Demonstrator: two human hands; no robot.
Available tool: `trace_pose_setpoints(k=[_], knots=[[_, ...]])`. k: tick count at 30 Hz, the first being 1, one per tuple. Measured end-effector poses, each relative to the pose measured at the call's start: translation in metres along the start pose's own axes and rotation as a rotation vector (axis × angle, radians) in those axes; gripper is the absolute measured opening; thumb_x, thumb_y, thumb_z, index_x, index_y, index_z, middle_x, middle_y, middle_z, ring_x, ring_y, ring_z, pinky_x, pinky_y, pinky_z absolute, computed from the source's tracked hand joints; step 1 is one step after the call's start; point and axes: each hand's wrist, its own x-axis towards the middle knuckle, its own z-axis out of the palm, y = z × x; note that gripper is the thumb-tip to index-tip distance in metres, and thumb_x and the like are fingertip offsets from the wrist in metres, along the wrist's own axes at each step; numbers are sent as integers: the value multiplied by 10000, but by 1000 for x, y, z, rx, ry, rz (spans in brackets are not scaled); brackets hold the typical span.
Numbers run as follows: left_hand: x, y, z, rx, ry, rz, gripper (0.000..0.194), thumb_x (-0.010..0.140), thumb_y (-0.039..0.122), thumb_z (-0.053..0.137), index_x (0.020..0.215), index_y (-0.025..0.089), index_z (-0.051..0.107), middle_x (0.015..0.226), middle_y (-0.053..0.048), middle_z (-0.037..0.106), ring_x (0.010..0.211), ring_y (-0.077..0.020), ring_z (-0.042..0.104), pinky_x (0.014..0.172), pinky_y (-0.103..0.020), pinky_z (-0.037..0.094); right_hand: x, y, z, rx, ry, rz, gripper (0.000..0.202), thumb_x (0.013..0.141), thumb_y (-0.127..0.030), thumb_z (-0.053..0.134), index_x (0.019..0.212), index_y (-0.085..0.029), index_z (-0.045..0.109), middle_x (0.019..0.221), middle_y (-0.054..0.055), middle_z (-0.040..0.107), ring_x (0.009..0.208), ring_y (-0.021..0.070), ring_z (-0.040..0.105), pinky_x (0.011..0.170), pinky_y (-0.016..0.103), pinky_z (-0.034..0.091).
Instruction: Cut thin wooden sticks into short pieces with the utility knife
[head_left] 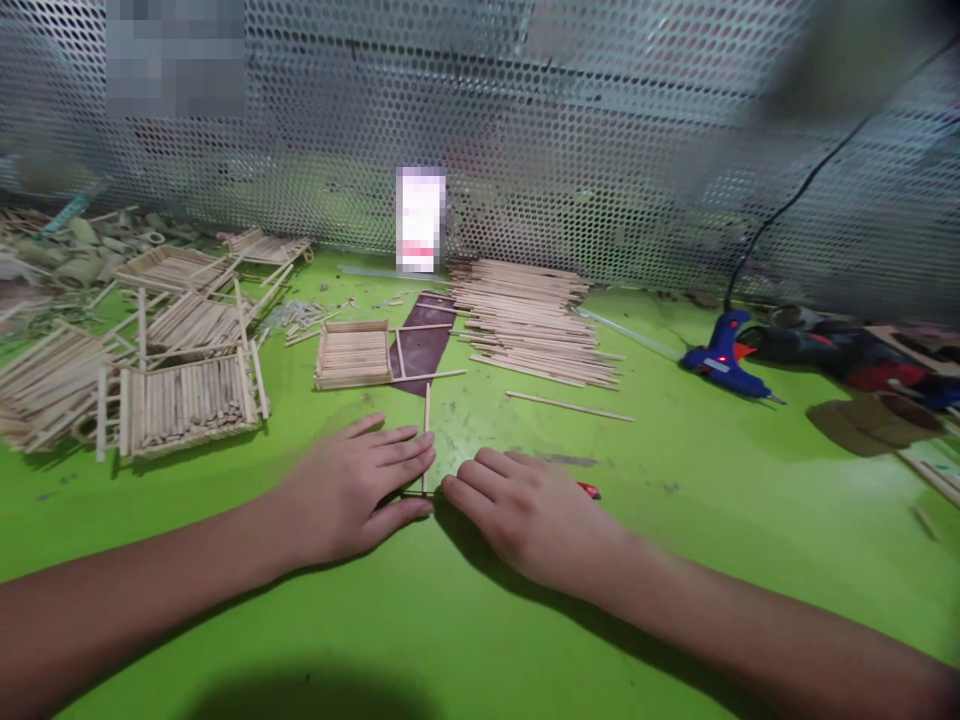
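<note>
From where I stood, the thin stick [427, 408] lay on the green table [675, 530] under the left hand [352, 485], its far end pointing to 12 o'clock beyond the fingertips and its near end just beside the thumb. That hand was laid nearly flat, fingers outstretched, their tips on the stick, pressing rather than wrapping it. At 3 o'clock from the stick, just beside it, the right hand [525, 515] was curled closed around a red-ended tool [590, 491], mostly hidden by the hand; the red tip poked out at its 3 o'clock side. A thin dark strip [414, 493] showed in line with it, crossing at the stick's near end; I couldn't tell whether the two were one piece. Taking the hands as the dial's centre, a small stick tray [352, 355] sat at 11 o'clock, near a dark brown strip [420, 345], and a heap of sticks [532, 320] spread at 1. More stick frames [187, 405] crowded 10 o'clock, while a blue glue gun [724, 358] rested well apart at 2.
</note>
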Motion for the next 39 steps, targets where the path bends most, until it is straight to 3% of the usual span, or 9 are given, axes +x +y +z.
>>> trace_pose_setpoints(k=[3,7,11,22,32,39], knots=[[1,2,-7,-60,32,-3,409,1075,429,502,1363,196,673,1361,-82,714,1203,-263,701,1097,-496,464,-1,0,0,5,-5,8,92,1026,-139,528,1063,-150,612,905,45,630,835,206,513,704,348,386],[2,3,-13,-167,69,7,286,1049,327,530,1183,197,747,1100,-52,799,943,-218,724,880,-424,495,-1,0,1,14,0,20,104,1024,-134,529,1080,-152,614,916,40,635,819,199,512,700,346,388],[3,2,-14,-251,68,-1,177,1008,260,599,1050,193,758,927,-21,775,822,-190,674,777,-369,451,-2,1,1,19,1,19,120,1022,-123,511,1067,-154,618,905,43,628,812,202,509,698,349,384],[4,0,-10,-243,85,36,192,1054,289,593,995,178,738,888,-9,743,808,-176,622,807,-353,405,-2,1,1,22,-5,7,128,997,-109,531,1080,-147,620,899,40,614,810,206,500,680,351,383],[10,5,-5,-200,107,52,203,1031,221,583,896,164,723,808,-9,710,733,-162,583,833,-351,389,-1,3,-5,55,-97,40,214,942,-45,564,1112,-151,640,960,54,663,851,202,571,740,328,491],[9,2,-5,-178,60,28,198,1005,209,585,845,166,695,783,-7,693,719,-165,562,853,-363,379,3,2,-4,11,-147,78,301,936,-25,555,1189,-164,640,1028,62,690,892,200,617,726,310,536]])
